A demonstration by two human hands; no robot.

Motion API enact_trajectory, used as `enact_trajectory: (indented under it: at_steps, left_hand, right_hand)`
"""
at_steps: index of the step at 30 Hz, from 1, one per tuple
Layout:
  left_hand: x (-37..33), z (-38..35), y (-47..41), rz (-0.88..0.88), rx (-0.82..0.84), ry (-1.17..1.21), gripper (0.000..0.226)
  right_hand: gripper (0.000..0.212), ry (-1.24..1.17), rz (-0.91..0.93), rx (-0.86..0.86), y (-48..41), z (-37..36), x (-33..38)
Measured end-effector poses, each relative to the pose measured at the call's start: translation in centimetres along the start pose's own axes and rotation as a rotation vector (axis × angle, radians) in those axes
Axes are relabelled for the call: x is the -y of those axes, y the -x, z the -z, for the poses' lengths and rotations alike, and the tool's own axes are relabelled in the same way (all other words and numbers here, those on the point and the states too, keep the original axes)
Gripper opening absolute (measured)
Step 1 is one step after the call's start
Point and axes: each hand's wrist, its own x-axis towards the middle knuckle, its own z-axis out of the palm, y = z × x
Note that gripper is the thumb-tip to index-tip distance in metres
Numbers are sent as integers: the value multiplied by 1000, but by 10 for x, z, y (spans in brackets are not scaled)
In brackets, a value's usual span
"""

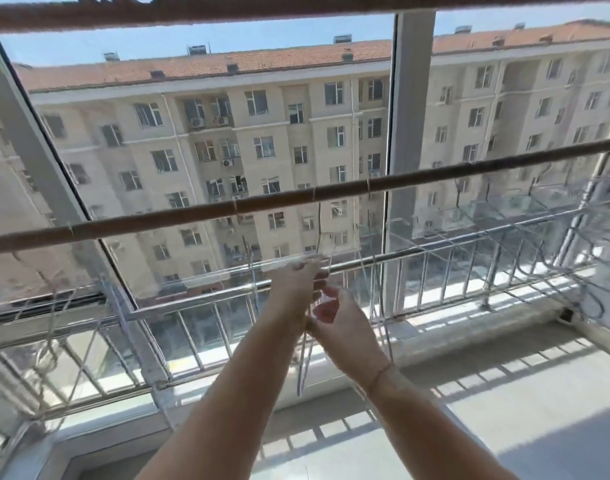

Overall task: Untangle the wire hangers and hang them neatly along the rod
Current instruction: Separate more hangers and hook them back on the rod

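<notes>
Wire hangers [302, 362] are hanging as a thin pale bundle from between the two raised hands, below the rod [192, 213] and in front of the window glass. One strand is running up from the bundle toward the rod; blur prevents tracing where it ends.

The left hand [296, 285] is reaching up and forward, and its grip is pinching the top of the bundle between the fingertips. The right hand [341, 320] is sitting just beside and below it, palm turned toward the camera, fingers [326, 301] curling next to the wires. Whether this grip is closing on a wire cannot be told.

The rod is crossing the view at a slant, rising toward the right. Several wire hooks [235, 202] are sitting on it, spaced apart. More hung hangers [54, 327] are dangling at the far left, and another tangle [580, 289] is dangling at the far right near the window corner.

A metal railing [192, 303] is running outside the glass. A white window frame post [412, 98] is standing upright behind the rod. An apartment building [262, 133] is filling the background. Sunlight is casting bar shadows on the balcony floor [504, 393].
</notes>
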Motion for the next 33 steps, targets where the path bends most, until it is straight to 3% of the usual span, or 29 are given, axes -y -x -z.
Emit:
enact_trajectory:
  at_steps: [9, 13, 20, 23, 29, 33]
  left_hand:
    - [-18, -18, -17, -34, -88, 107, 14]
    - [-26, -20, -38, -57, -136, 23, 19]
    - [17, -14, -45, 17, -125, -38, 24]
    - [49, -1, -39, 45, -75, -96, 10]
    - [108, 28, -22, 129, -73, -154, 18]
    - [128, 51, -17, 64, -89, -327, 19]
  right_hand:
    - [29, -137, 45, 52, -24, 25, 14]
    - [26, -125, 28, -16, -45, 27, 18]
    - [18, -146, -49, 64, -42, 14, -9]
    - [19, -122, -66, 60, -37, 6, -25]
    - [37, 109, -145, 113, -15, -22, -75]
    - [46, 220, -103, 78, -12, -27, -99]
